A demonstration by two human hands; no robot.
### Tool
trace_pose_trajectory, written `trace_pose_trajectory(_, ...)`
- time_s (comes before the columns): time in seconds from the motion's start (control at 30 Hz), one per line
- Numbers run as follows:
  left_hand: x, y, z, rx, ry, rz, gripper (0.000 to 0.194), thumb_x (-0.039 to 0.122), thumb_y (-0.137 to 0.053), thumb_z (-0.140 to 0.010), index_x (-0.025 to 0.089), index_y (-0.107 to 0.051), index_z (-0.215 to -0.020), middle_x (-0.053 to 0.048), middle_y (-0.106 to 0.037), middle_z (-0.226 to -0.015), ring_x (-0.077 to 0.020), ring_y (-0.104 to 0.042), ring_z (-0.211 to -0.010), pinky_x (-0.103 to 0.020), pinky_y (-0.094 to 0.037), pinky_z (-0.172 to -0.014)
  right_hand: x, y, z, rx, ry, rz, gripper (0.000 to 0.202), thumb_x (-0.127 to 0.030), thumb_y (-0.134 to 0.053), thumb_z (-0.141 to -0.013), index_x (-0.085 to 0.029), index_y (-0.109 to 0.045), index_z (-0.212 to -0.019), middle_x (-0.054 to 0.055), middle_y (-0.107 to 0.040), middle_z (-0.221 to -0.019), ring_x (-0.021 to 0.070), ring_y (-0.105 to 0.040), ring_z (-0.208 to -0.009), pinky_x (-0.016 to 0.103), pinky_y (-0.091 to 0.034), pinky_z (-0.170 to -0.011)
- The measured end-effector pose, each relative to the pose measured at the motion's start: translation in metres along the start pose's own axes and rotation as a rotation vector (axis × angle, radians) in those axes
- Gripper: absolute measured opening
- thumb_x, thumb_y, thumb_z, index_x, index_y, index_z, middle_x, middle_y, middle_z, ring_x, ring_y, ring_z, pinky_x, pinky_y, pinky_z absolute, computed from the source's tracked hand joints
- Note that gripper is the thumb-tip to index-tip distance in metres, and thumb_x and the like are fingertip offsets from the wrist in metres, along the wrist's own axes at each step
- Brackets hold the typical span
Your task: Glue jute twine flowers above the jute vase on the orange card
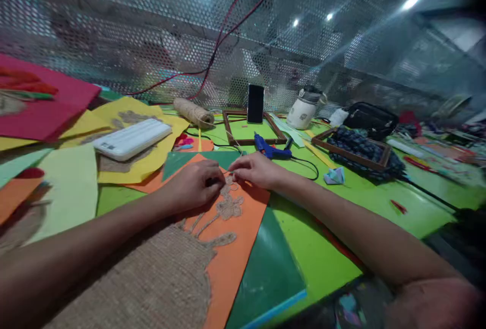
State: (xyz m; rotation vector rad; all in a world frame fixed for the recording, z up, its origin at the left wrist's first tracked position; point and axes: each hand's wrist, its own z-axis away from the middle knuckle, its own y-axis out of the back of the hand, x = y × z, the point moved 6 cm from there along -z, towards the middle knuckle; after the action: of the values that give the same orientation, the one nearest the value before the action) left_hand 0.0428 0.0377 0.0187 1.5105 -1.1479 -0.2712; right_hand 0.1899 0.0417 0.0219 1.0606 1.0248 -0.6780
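An orange sheet carries a large twine-covered shape with twine stems and a twine flower above it. My left hand rests on the sheet's upper part, fingers curled in; what they hold, if anything, is hidden. Right of it, my right hand pinches the loose twine at the top of the twine design. The two hands are close together. Beneath the orange sheet lies a dark green sheet. A blue glue gun lies just beyond my right hand.
Beyond my hands are a twine roll, a brown frame, an upright phone and a white jug. A white device sits on yellow sheets at left. Another frame rests on dark cloth at right. A black cord crosses nearby.
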Motion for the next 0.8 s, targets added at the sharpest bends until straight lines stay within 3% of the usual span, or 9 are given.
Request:
trace_pose_trajectory(0.2,0.002,0.002,0.000,-0.018,0.007,0.021,0.024,0.025,-0.050,-0.089,0.016,-0.072,-0.085,-0.007,-0.070,-0.085,-0.0181,-0.063,-0.078,-0.030,-0.046,-0.073,-0.026,0.025,0.001,0.207,0.031,0.140,0.013,-0.006,-0.068,-0.077,-0.016,-0.060,-0.070,-0.004,-0.059,-0.056,0.0101,-0.056,-0.052,0.021,-0.042,-0.052)
trace_pose_trajectory(0.33,-0.001,0.003,-0.001,-0.036,0.037,0.013,0.024,0.027,-0.051,-0.088,0.016,-0.072,-0.087,-0.008,-0.072,-0.088,-0.0196,-0.064,-0.082,-0.031,-0.046,-0.074,-0.049,0.058,0.024,0.210,0.114,0.442,0.018,-0.011,-0.074,-0.076,-0.014,-0.061,-0.064,-0.003,-0.058,-0.056,0.0089,-0.051,-0.052,0.022,-0.036,-0.052)
trace_pose_trajectory(0.43,-0.003,0.004,-0.001,-0.051,0.063,0.032,0.025,0.029,-0.050,-0.087,0.017,-0.072,-0.088,-0.008,-0.072,-0.088,-0.0202,-0.064,-0.082,-0.031,-0.047,-0.074,-0.046,0.071,0.054,0.137,0.152,0.678,0.015,-0.014,-0.073,-0.081,-0.013,-0.066,-0.068,-0.001,-0.062,-0.061,0.0103,-0.052,-0.057,0.023,-0.035,-0.056)
trace_pose_trajectory(0.5,-0.006,0.005,-0.003,-0.061,0.088,0.049,0.024,0.030,-0.051,-0.085,0.017,-0.071,-0.086,-0.007,-0.072,-0.086,-0.0199,-0.065,-0.081,-0.031,-0.047,-0.073,-0.033,0.061,0.075,-0.001,0.154,0.780,0.027,-0.026,-0.067,-0.092,-0.012,-0.068,-0.068,0.001,-0.063,-0.062,0.0123,-0.053,-0.058,0.025,-0.036,-0.057)
trace_pose_trajectory(0.57,-0.008,0.004,-0.004,-0.073,0.108,0.062,0.024,0.031,-0.052,-0.082,0.018,-0.071,-0.084,-0.007,-0.073,-0.085,-0.0202,-0.065,-0.081,-0.031,-0.048,-0.074,-0.027,0.040,0.093,-0.047,0.245,0.864,0.022,-0.030,-0.065,-0.096,-0.013,-0.073,-0.083,0.006,-0.071,-0.080,0.0167,-0.061,-0.074,0.028,-0.042,-0.068)
trace_pose_trajectory(0.67,-0.015,0.003,-0.007,-0.090,0.141,0.083,0.025,0.034,-0.053,-0.079,0.019,-0.072,-0.085,-0.007,-0.073,-0.087,-0.0213,-0.065,-0.084,-0.032,-0.049,-0.077,-0.025,0.000,0.107,-0.046,0.370,1.063,0.023,-0.033,-0.063,-0.098,-0.011,-0.071,-0.100,0.014,-0.072,-0.101,0.0238,-0.061,-0.097,0.037,-0.045,-0.088)
trace_pose_trajectory(0.8,-0.027,0.002,-0.010,-0.151,0.221,0.250,0.025,0.040,-0.061,-0.075,0.019,-0.069,-0.086,-0.006,-0.072,-0.088,-0.0222,-0.066,-0.085,-0.033,-0.051,-0.078,-0.027,-0.038,0.107,-0.050,0.495,1.208,0.038,-0.046,-0.060,-0.098,-0.014,-0.064,-0.116,0.014,-0.069,-0.107,0.0300,-0.054,-0.104,0.044,-0.046,-0.088)
